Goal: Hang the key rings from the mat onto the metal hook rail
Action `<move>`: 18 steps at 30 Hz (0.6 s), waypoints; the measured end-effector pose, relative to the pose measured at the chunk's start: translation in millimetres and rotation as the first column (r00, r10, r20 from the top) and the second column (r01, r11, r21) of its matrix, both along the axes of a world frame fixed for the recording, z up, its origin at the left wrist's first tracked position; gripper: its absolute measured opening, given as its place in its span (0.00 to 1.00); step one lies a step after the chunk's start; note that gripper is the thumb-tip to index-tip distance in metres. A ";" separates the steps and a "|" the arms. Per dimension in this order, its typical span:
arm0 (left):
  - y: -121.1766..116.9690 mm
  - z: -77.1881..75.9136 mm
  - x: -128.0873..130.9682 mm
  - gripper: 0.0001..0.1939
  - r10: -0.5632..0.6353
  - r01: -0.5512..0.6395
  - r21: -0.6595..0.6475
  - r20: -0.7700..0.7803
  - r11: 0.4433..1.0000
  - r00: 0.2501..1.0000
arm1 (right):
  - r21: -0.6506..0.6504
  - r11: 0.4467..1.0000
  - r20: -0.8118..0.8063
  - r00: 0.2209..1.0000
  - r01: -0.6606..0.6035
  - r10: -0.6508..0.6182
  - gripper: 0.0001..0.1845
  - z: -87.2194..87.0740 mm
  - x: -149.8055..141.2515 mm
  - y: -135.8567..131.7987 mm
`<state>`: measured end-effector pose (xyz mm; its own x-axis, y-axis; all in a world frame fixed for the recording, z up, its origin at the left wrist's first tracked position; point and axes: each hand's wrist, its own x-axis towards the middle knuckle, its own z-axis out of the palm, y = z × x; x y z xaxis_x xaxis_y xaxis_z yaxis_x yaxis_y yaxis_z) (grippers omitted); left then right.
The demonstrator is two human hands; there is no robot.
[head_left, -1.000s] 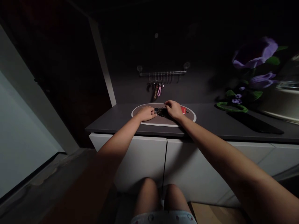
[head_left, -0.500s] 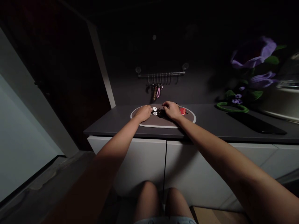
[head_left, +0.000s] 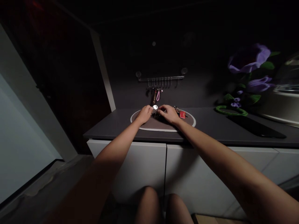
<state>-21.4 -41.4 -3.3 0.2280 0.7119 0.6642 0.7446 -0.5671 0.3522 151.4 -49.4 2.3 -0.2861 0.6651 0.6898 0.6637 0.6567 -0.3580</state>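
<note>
Over the oval brown mat [head_left: 161,126] with its white rim, my left hand [head_left: 144,115] is closed on a bunch of keys [head_left: 155,107]. A bright round key head shows beyond its fingertips. Close by on the right, my right hand [head_left: 170,114] has thumb and fingers drawn together at the same bunch. What exactly sits between those fingertips is too small and dark to make out. More keys and a red tag [head_left: 182,114] lie on the mat just right of my right hand.
A clear hook rail [head_left: 161,78] on the dark wall carries a brown strap [head_left: 154,96] and a pink loop [head_left: 158,95]. At right on the counter [head_left: 205,124] are purple flowers [head_left: 249,62], a green ring [head_left: 230,112], a black flat slab [head_left: 257,127] and a large pale pot [head_left: 285,105].
My right hand has moved left, its fingertips now at the keys by my left hand. The left hand has shifted slightly, turning the keys. The view has tilted up a little.
</note>
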 end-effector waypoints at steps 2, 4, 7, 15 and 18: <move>0.4 -0.1 0.4 0.14 -0.032 0.032 -0.001 0.029 0.999 0.999 | 0.008 1.000 0.007 1.000 -0.003 0.003 0.13 -0.8 -0.6 0.8; 0.8 -0.5 0.8 0.13 -0.063 0.063 0.000 0.045 0.998 0.997 | 0.020 1.000 0.012 1.000 -0.007 0.007 0.13 -1.5 -0.7 1.7; 1.7 -1.6 1.4 0.13 -0.089 0.089 0.007 0.054 0.996 0.995 | 0.050 0.999 0.018 1.000 -0.019 0.019 0.12 -2.2 -0.2 2.7; 4.1 -2.7 1.3 0.14 -0.070 0.069 0.022 0.072 0.997 0.995 | 0.131 0.991 -0.009 0.999 -0.033 0.034 0.09 -2.3 2.5 4.1; 3.5 -2.1 0.5 0.14 0.000 -0.002 0.036 0.034 0.999 0.999 | 0.142 0.989 -0.026 0.999 -0.031 0.035 0.09 -2.3 3.4 5.7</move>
